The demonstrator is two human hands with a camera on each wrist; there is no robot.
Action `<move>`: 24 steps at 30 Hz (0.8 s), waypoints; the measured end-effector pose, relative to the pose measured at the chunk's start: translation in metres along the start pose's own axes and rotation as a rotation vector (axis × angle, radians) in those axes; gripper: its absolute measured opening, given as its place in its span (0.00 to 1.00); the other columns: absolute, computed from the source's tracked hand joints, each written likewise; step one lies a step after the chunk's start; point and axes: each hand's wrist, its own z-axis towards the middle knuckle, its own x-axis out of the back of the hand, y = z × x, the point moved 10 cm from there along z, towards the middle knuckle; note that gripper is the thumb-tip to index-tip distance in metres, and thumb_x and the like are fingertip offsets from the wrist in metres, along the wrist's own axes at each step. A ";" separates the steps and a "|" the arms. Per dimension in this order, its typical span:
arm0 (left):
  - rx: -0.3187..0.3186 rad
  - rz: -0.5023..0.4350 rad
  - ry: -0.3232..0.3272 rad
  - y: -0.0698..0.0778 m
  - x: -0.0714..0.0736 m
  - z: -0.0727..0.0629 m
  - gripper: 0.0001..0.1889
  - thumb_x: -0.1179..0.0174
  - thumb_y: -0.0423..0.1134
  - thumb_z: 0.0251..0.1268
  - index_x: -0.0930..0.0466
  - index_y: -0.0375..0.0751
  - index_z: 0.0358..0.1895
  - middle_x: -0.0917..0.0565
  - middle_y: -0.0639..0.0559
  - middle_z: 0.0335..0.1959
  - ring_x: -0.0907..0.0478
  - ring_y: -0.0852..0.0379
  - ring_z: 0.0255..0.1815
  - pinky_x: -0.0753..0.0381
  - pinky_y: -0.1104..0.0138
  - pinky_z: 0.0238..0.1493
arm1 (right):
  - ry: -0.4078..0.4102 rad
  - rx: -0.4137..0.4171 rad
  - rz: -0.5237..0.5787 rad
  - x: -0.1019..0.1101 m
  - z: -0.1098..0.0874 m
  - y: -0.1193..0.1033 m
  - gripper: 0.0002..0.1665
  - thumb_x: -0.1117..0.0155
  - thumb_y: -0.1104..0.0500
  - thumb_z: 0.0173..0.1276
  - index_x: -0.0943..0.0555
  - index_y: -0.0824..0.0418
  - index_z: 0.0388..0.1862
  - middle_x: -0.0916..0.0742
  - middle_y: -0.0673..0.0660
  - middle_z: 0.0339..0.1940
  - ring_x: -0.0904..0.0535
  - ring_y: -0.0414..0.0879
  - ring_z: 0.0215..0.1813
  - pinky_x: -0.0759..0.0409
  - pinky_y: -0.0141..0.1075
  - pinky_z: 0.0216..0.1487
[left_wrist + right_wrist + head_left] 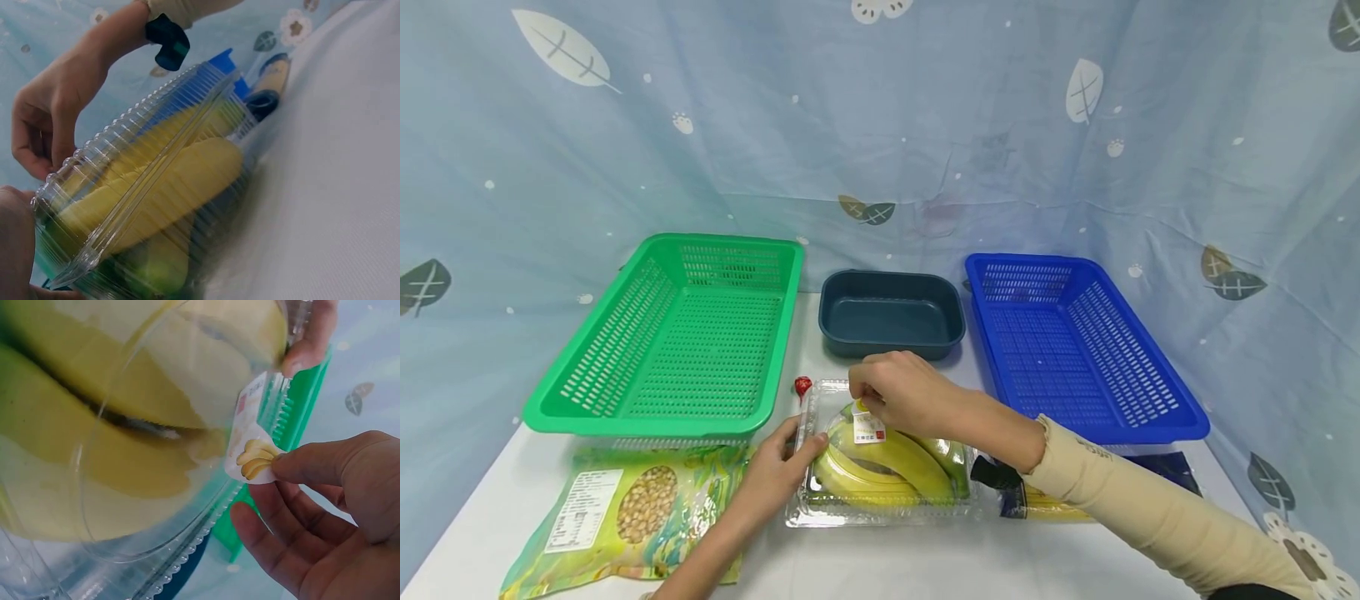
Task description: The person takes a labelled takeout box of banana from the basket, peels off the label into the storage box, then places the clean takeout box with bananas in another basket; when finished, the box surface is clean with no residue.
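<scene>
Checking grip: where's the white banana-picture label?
Centre-right in the right wrist view, the right hand pinches the label beside the clear plastic box.

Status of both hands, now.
Left hand: closed, holding the clear container by its edge.
Right hand: closed, pinching the white label.

Okay, the colours here: the far curtain (760, 133) is pale blue with white leaves, grey-green and brown leaf pairs, plus tiny white dots and paw prints. Left basket (647, 423) is bright green, right basket (1037, 358) is deep royal blue, and the tray (891, 317) between them is dark teal. Bananas (887, 462) are yellow going green in places, under a clear see-through clamshell (887, 518). The sticker (253, 440) is white with a red square and a yellow banana print. Near left, the bag (703, 492) is swirly green and yellow; the table (880, 567) is white, the right sleeve (1120, 492) cream.
</scene>
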 end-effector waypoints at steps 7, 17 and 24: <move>-0.001 -0.015 -0.005 -0.001 0.000 0.000 0.27 0.39 0.49 0.69 0.27 0.39 0.66 0.20 0.46 0.36 0.24 0.55 0.30 0.23 0.64 0.28 | 0.001 0.022 0.057 0.008 -0.006 -0.006 0.08 0.34 0.71 0.66 0.15 0.59 0.38 0.13 0.50 0.37 0.20 0.39 0.34 0.21 0.26 0.37; -0.007 -0.035 -0.004 0.001 0.002 0.000 0.28 0.39 0.47 0.69 0.29 0.37 0.68 0.19 0.45 0.41 0.23 0.55 0.34 0.21 0.64 0.31 | 0.057 0.019 0.076 0.023 -0.014 -0.006 0.09 0.33 0.72 0.64 0.15 0.59 0.37 0.13 0.49 0.35 0.20 0.38 0.35 0.21 0.26 0.38; 0.003 -0.036 -0.007 -0.001 0.000 0.000 0.27 0.39 0.48 0.69 0.27 0.39 0.67 0.19 0.45 0.41 0.22 0.54 0.34 0.21 0.63 0.31 | 0.079 -0.001 0.114 0.032 -0.022 -0.002 0.09 0.32 0.72 0.64 0.14 0.60 0.38 0.13 0.50 0.35 0.19 0.38 0.36 0.20 0.25 0.39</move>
